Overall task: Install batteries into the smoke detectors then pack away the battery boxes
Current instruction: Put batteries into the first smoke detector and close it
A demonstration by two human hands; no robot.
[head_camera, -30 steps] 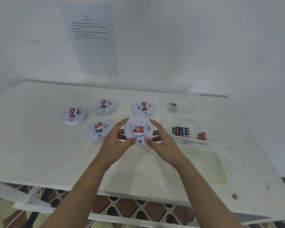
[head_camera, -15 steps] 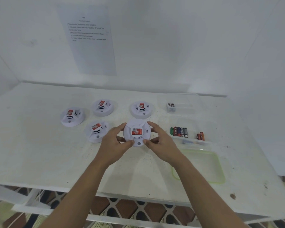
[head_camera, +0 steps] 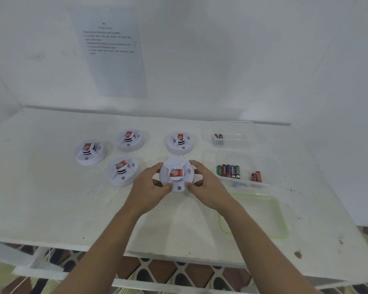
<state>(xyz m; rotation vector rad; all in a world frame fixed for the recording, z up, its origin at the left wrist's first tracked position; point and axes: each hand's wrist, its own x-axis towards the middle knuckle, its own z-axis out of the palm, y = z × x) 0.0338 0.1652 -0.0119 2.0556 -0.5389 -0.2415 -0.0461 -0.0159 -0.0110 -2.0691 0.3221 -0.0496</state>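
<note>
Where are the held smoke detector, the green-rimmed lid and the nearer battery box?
held smoke detector point(head_camera: 176, 173): head view, its red label.
green-rimmed lid point(head_camera: 253, 215): head view, its clear centre.
nearer battery box point(head_camera: 245, 175): head view, bare floor between batteries.

The held smoke detector point(head_camera: 176, 174) now sits slightly nearer the person than a second ago. The left hand point(head_camera: 146, 187) and right hand point(head_camera: 208, 185) have tightened on its rim, fingers point(head_camera: 155, 168) less spread, thumbs drawn closer together at the near edge.
</note>
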